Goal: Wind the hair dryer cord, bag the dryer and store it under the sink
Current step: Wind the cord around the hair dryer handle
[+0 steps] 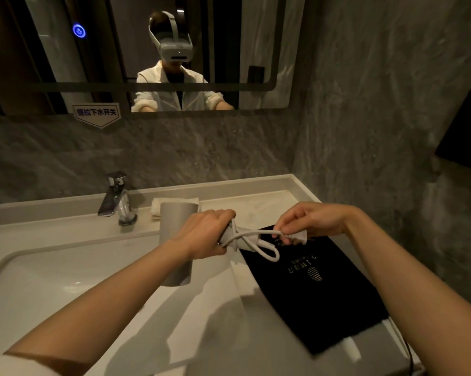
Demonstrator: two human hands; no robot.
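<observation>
A grey hair dryer [174, 240] is held above the sink's right edge, its barrel pointing away from me. My left hand [204, 234] grips its handle, which points right. The white cord [258, 241] is looped around that handle, with one loop hanging free below. My right hand [307, 221] pinches the plug end of the cord [298, 237] just to the right of the handle. A black drawstring bag [318, 291] with gold lettering lies flat on the counter under and in front of my right hand.
A white sink basin [52, 289] fills the lower left, with a chrome faucet [119, 202] behind it. A folded white towel [158, 206] lies by the back wall. Above hangs a mirror [136, 50]. A grey stone wall with a dark panel [465, 131] closes the right side.
</observation>
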